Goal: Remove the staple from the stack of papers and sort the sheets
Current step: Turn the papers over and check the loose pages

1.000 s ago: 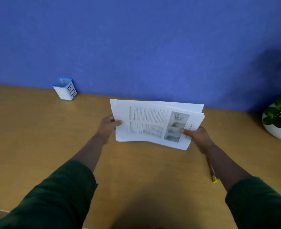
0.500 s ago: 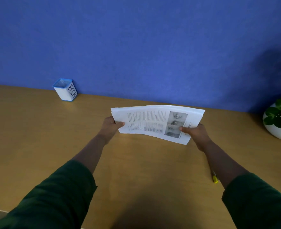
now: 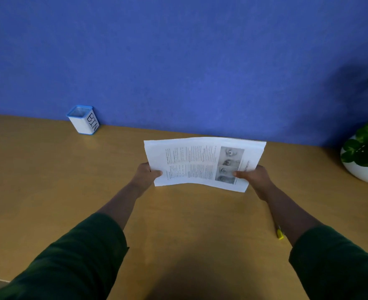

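Both grips holding one paper stack (image 3: 202,163): left hand (image 3: 146,173), right hand (image 3: 252,177); one bin (image 3: 83,120).

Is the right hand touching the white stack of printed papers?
Touching. The head view shows the right hand with its thumb pressed on the stack of papers.

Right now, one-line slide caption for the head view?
Both hands, left hand and right hand, hold the stack of papers above the wooden desk.
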Tool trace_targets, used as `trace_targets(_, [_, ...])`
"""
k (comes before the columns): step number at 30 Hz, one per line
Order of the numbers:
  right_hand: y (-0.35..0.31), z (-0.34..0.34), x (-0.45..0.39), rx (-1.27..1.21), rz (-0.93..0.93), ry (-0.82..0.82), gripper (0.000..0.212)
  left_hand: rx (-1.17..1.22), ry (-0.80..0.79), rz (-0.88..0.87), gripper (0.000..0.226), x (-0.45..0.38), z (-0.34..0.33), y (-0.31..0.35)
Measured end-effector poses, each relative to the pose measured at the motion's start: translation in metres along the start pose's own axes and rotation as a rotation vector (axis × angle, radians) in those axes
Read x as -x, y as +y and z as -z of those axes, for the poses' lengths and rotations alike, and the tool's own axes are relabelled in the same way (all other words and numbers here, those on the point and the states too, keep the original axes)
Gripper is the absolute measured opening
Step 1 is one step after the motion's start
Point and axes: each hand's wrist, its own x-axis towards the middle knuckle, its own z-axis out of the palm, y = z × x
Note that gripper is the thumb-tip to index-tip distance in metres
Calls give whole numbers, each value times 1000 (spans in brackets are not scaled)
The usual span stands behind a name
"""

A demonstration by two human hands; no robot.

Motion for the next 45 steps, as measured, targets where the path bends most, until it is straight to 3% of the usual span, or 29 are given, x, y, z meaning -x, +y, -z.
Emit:
trace_targets(6, [-8, 4, -4, -22, 24, 1, 30, 16, 16, -35, 28, 0, 0, 11])
trace_targets(11, [12, 5, 3, 34, -91, 44, 36, -93, -44, 75, 38, 7, -8, -6])
trace_targets(16, [4, 3, -1, 95, -72, 79, 33, -123, -60, 39, 32, 7, -11, -1])
trace_targets(18, [0, 3, -3, 152, -84, 156, 46, -81, -40, 56, 30, 6, -12, 0])
trace_targets(21, [-2, 2, -2, 231, -157, 349, 88, 23, 9, 114, 29, 7, -17, -1])
trace_targets(25, [3, -21, 10, 34, -360, 464, 114, 188, 55, 193, 30, 12, -30, -4])
trace_targets(27, [7, -36, 17, -147, -473, 319, 105, 262, 56, 214, 31, 15, -40, -4])
trace_targets(29, [5, -52, 25, -339, -527, 79, 73, 339, 48, 244, 33, 19, -50, -3])
trace_targets(31, [4, -66, 28, -440, -490, -52, 49, 410, 29, 275, 34, 22, -60, -1])
trace_targets(36, [-4, -81, 24, -532, -350, 7, 28, 532, -43, 298, 32, 28, -76, 2])
trace_targets(41, [-6, -69, 20, -207, -220, 117, 33, 561, -55, 285, 35, 24, -65, 4])
trace_targets(45, [-8, -55, 19, -22, -80, 117, 25, 648, 69, 226, 33, 8, -35, 10])
